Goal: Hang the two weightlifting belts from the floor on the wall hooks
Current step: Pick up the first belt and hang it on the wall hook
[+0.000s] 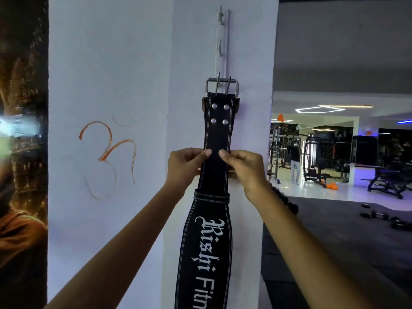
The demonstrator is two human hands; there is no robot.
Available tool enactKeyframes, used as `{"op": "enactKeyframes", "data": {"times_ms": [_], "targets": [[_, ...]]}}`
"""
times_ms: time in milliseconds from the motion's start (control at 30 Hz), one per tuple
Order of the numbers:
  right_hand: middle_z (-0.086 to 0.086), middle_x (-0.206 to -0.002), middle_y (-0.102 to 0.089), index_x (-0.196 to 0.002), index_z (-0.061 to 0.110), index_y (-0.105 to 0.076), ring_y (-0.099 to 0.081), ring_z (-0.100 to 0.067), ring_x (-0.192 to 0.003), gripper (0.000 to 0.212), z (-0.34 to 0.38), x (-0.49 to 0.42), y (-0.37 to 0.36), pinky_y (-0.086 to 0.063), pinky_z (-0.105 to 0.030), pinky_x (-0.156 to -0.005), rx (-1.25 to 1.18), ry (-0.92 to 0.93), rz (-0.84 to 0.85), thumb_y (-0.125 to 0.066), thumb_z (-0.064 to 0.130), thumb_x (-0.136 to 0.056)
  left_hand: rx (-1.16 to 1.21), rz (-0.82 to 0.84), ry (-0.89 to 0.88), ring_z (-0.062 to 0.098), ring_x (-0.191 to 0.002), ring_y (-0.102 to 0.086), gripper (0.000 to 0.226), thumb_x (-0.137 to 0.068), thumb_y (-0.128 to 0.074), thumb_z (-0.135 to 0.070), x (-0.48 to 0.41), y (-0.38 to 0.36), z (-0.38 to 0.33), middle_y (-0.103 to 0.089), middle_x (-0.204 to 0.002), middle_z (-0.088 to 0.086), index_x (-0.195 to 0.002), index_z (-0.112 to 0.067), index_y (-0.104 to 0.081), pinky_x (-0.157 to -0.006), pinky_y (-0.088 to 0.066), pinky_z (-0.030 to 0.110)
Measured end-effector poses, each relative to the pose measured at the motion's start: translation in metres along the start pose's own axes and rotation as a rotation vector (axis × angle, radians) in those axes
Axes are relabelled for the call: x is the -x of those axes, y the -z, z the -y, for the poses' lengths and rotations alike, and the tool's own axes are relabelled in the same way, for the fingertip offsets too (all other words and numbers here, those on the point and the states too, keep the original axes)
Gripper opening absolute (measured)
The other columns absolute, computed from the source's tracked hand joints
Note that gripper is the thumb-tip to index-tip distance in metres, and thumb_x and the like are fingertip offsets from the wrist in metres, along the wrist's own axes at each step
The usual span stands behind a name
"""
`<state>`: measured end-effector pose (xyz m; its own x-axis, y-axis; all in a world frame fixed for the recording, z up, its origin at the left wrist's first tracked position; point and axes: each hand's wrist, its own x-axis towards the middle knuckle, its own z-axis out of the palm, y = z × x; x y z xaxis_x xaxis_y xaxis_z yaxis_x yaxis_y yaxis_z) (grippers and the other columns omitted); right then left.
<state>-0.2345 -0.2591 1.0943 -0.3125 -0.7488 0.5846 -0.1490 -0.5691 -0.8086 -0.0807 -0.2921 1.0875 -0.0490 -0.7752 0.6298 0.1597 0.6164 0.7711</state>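
A black weightlifting belt (217, 130) with white stitching and white lettering hangs straight down against a white pillar. Its metal buckle (221, 85) sits at the lowest hook of a white vertical hook rail (225, 41). Two bare hooks show higher on the rail, one (220, 15) at the top and one (220, 49) in the middle. My left hand (185, 166) pinches the belt's left edge below the rivets. My right hand (243, 168) pinches the right edge at the same height. Only one belt is in view.
An orange symbol (107, 157) is drawn on the white pillar face to the left. A dark poster (22, 152) fills the far left. To the right is a gym floor with dumbbells (388, 219), benches, machines (316, 157) and a person (295, 161) standing far off.
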Motion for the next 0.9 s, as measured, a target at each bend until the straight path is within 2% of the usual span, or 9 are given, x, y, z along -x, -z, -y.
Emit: {"op": "enactKeyframes", "data": {"times_ms": [67, 133, 267, 467, 567, 667, 733, 833, 900], "targets": [[-0.009, -0.077, -0.076, -0.075, 0.015, -0.075, -0.072, -0.019, -0.071, 0.008, -0.021, 0.019, 0.002, -0.058, -0.034, -0.071, 0.002, 0.006, 0.003, -0.081, 0.019, -0.079, 0.025, 0.014, 0.021, 0.024, -0.08, -0.073, 0.023, -0.084, -0.075, -0.019, 0.023, 0.007, 0.025, -0.076, -0.09, 0.019, -0.098, 0.0, -0.075, -0.079, -0.06, 0.044], [-0.01, -0.081, -0.076, -0.081, 0.012, -0.076, -0.071, -0.017, -0.073, 0.004, -0.038, 0.036, 0.003, -0.057, -0.031, -0.073, -0.031, 0.013, 0.004, -0.079, 0.015, -0.08, 0.061, -0.002, 0.011, 0.022, -0.083, -0.074, 0.022, -0.085, -0.072, -0.012, 0.041, 0.009, 0.042, -0.077, -0.094, 0.018, -0.102, 0.002, -0.073, -0.078, -0.058, 0.036], [-0.002, -0.083, -0.076, -0.082, 0.024, -0.075, -0.072, -0.016, -0.079, 0.014, -0.045, 0.047, 0.003, -0.059, -0.026, -0.076, -0.061, 0.066, -0.036, -0.076, 0.01, -0.082, 0.106, -0.038, -0.015, 0.02, -0.083, -0.074, 0.024, -0.086, -0.07, -0.005, 0.047, 0.004, 0.045, -0.076, -0.096, 0.02, -0.107, 0.007, -0.071, -0.075, -0.059, 0.027], [-0.002, -0.084, -0.077, -0.086, 0.021, -0.077, -0.074, -0.017, -0.081, 0.007, -0.052, 0.044, 0.005, -0.06, -0.038, -0.084, -0.032, 0.015, -0.047, -0.08, 0.02, -0.08, 0.117, -0.053, 0.0, 0.019, -0.082, -0.073, 0.024, -0.085, -0.071, -0.003, 0.048, 0.003, 0.042, -0.076, -0.092, 0.015, -0.106, 0.008, -0.07, -0.078, -0.058, 0.028], [0.004, -0.083, -0.077, -0.087, 0.024, -0.078, -0.074, -0.017, -0.085, 0.011, -0.06, 0.049, 0.005, -0.06, -0.044, -0.087, 0.022, 0.049, -0.072, -0.078, 0.032, -0.08, 0.087, -0.104, 0.029, 0.022, -0.085, -0.073, 0.025, -0.086, -0.071, -0.011, 0.054, 0.001, 0.046, -0.076, -0.097, 0.019, -0.106, 0.004, -0.071, -0.082, -0.057, 0.036], [0.01, -0.088, -0.072, -0.106, 0.009, -0.074, -0.072, -0.013, -0.092, 0.035, -0.065, 0.064, 0.004, -0.058, -0.029, -0.087, 0.12, 0.147, -0.173, -0.077, 0.035, -0.082, -0.023, -0.173, 0.006, 0.02, -0.091, -0.073, 0.026, -0.09, -0.067, -0.028, 0.072, 0.0, 0.057, -0.077, -0.098, 0.008, -0.107, -0.009, -0.073, -0.086, -0.058, 0.041], [-0.001, -0.108, -0.07, -0.118, 0.005, -0.065, -0.063, -0.016, -0.103, 0.05, -0.068, 0.077, 0.006, -0.054, -0.03, -0.091, 0.231, 0.321, -0.311, -0.076, 0.037, -0.081, -0.067, -0.263, -0.005, 0.018, -0.094, -0.072, 0.025, -0.091, -0.064, -0.035, 0.086, -0.001, 0.066, -0.076, -0.097, 0.002, -0.104, -0.015, -0.072, -0.089, -0.057, 0.044], [-0.016, -0.119, -0.063, -0.117, 0.001, -0.063, -0.051, -0.023, -0.113, 0.049, -0.08, 0.098, 0.003, -0.038, -0.029, -0.098, 0.43, 0.662, -0.444, -0.078, 0.031, -0.081, -0.122, -0.417, 0.008, 0.021, -0.094, -0.07, 0.018, -0.092, -0.059, -0.037, 0.113, 0.001, 0.082, -0.074, -0.095, 0.004, -0.098, -0.023, -0.068, -0.084, -0.057, 0.044], [-0.019, -0.113, -0.062, -0.11, 0.001, -0.066, -0.052, -0.024, -0.108, 0.04, -0.093, 0.119, -0.003, -0.035, -0.025, -0.097, 0.439, 0.737, -0.377, -0.079, 0.025, -0.081, -0.15, -0.48, 0.026, 0.02, -0.091, -0.068, 0.012, -0.093, -0.057, -0.031, 0.135, 0.004, 0.096, -0.073, -0.091, 0.004, -0.095, -0.023, -0.066, -0.078, -0.055, 0.039]]}}
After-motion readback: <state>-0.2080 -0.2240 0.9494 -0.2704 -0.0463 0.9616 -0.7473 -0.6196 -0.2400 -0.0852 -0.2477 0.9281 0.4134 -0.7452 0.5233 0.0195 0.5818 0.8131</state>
